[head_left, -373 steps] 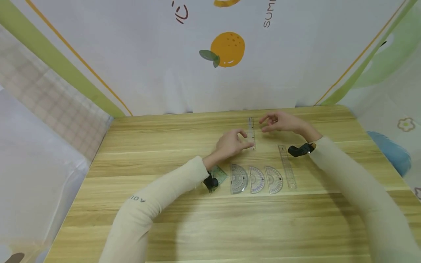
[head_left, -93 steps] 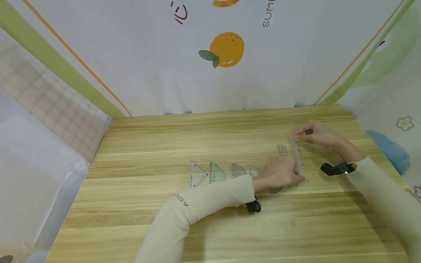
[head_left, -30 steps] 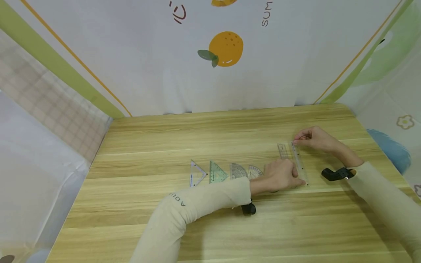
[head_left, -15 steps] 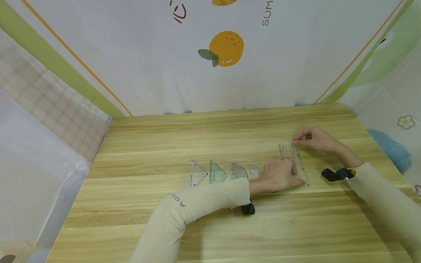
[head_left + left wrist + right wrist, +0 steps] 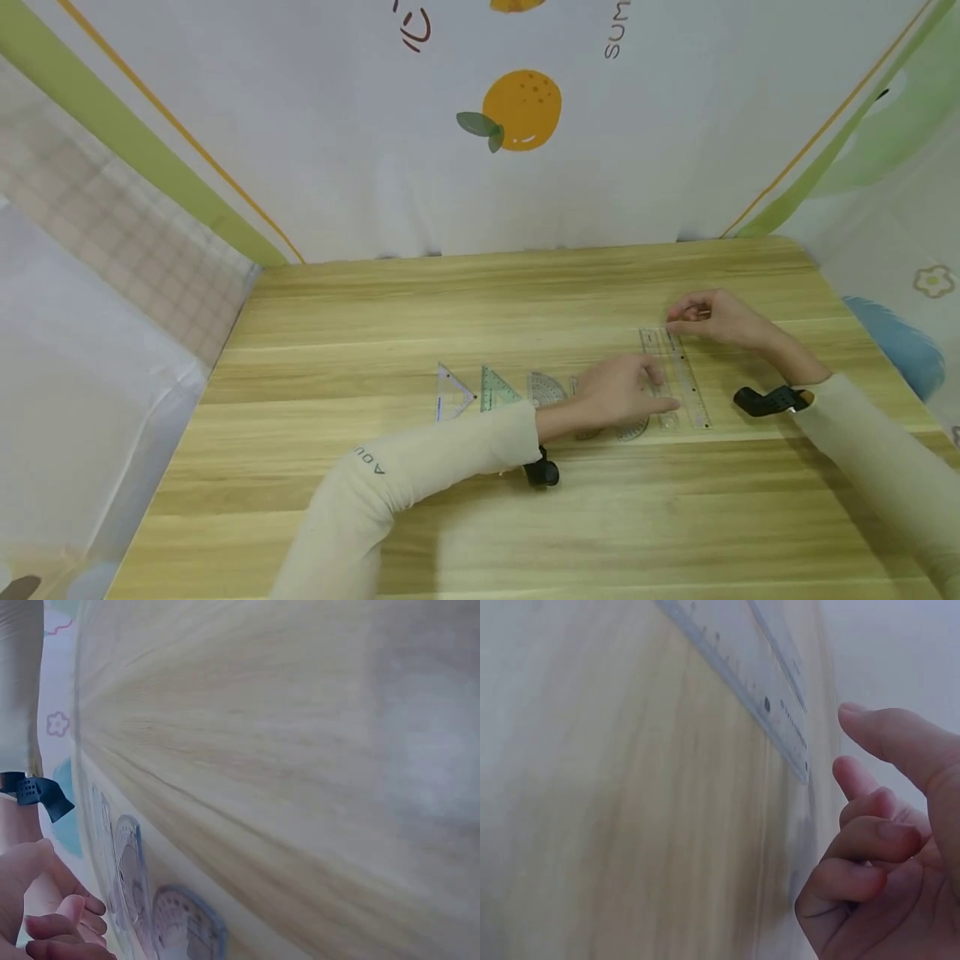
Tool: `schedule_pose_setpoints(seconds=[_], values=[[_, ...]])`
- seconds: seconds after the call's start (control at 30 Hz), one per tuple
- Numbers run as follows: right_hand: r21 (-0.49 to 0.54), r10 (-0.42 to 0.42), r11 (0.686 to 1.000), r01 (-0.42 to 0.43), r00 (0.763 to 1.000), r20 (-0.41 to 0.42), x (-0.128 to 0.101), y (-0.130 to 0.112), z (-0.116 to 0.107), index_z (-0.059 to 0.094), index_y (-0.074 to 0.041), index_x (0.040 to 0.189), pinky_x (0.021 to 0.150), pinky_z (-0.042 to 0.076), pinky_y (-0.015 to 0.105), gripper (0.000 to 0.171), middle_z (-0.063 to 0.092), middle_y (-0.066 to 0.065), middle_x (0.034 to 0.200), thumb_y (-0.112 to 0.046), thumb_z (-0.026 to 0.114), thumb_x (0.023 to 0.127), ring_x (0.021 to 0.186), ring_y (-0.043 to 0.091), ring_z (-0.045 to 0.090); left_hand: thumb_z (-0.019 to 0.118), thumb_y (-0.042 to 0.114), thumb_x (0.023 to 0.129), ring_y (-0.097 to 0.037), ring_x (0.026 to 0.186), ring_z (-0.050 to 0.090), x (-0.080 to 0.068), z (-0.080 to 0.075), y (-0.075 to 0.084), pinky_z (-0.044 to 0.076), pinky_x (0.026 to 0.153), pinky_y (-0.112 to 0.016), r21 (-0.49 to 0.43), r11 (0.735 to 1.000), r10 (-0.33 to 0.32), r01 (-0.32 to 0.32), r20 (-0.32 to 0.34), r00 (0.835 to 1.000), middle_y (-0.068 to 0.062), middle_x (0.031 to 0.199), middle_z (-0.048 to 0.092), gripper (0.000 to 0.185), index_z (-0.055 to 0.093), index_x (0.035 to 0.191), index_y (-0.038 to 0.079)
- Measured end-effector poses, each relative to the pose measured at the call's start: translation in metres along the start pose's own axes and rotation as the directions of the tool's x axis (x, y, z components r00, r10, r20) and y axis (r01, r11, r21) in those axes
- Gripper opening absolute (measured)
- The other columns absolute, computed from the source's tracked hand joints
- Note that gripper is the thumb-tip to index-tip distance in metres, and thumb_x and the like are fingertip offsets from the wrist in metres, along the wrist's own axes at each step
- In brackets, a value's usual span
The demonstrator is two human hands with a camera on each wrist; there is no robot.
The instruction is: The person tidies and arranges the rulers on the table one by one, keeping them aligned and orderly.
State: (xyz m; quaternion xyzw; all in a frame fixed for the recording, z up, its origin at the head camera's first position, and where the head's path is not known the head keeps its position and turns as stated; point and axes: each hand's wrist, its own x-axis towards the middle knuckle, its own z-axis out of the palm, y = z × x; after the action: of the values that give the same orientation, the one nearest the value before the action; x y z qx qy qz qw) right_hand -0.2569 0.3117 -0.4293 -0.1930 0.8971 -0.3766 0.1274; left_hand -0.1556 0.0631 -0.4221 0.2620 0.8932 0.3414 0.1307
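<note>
A clear ruler [image 5: 693, 390] lies flat at the right end of a row of drawing tools, beside another clear ruler [image 5: 649, 340]. My right hand [image 5: 716, 318] hovers at its far end; the right wrist view shows thumb and fingertips [image 5: 855, 780] apart from the ruler, holding nothing. Over the second ruler and the protractors, my left hand [image 5: 617, 390] is held with loosely bent fingers and nothing in them. It partly covers two protractors, one of them this protractor [image 5: 636, 430]. Farther left lie a larger protractor [image 5: 546, 387], a green set square [image 5: 497, 390] and a clear set square [image 5: 457, 383].
The tools lie across the middle of a wooden table [image 5: 585, 517]. A white printed cloth [image 5: 337, 167] hangs along the back edge. Black wrist cameras sit on both wrists, the left camera [image 5: 542, 471] low over the table.
Earlier the ruler was carried from the back of the table to the row's right end. Since half a second ago, my left hand has left its near end, moving left; my right fingers have let go.
</note>
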Motion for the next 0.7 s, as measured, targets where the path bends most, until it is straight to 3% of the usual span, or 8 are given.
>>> schedule_pose_setpoints(seconds=[0.23,0.4,0.57,0.7], values=[[-0.006,-0.007,1.000,0.007,1.000,0.002,-0.003,-0.004,0.000,0.070,0.002,0.110,0.064,0.044,0.027,0.025,0.057,0.009,0.086,-0.018,0.075,0.096,0.075,0.018,0.051,0.077,0.041,0.092,0.000,0.045,0.037,-0.004,-0.009,-0.004,0.029,0.039,-0.018,-0.046,0.998,0.037,-0.037,-0.002,0.999,0.012,0.059,0.051,0.029,0.072,0.111,0.020],[0.005,-0.007,1.000,0.007,1.000,0.015,-0.001,-0.005,0.000,0.069,0.004,0.112,0.066,0.047,0.027,0.028,0.059,0.011,0.091,-0.019,0.074,0.096,0.079,0.020,0.052,0.077,0.035,0.093,-0.001,0.042,0.031,-0.009,-0.018,-0.014,0.025,0.039,-0.018,-0.160,0.984,0.077,-0.077,-0.008,0.997,0.009,0.053,0.042,0.028,0.073,0.112,0.015],[0.008,-0.041,0.999,0.041,0.999,0.011,0.001,-0.009,0.001,0.070,0.003,0.111,0.066,0.047,0.026,0.024,0.059,0.008,0.089,-0.015,0.075,0.096,0.078,0.018,0.052,0.077,0.026,0.094,-0.005,0.046,0.033,-0.018,-0.032,-0.030,0.032,0.048,-0.019,-0.298,0.943,0.138,-0.150,-0.059,0.989,0.006,0.056,0.041,0.026,0.073,0.112,0.008],[0.027,-0.066,0.997,0.065,0.998,0.014,-0.001,-0.017,0.005,0.070,0.002,0.109,0.059,0.043,0.027,0.022,0.057,0.006,0.083,-0.015,0.075,0.095,0.069,0.015,0.050,0.075,0.021,0.095,-0.008,0.050,0.034,-0.031,-0.048,-0.046,0.038,0.057,-0.021,-0.378,0.900,0.200,-0.216,-0.082,0.976,0.003,0.059,0.039,0.025,0.072,0.113,0.003]])
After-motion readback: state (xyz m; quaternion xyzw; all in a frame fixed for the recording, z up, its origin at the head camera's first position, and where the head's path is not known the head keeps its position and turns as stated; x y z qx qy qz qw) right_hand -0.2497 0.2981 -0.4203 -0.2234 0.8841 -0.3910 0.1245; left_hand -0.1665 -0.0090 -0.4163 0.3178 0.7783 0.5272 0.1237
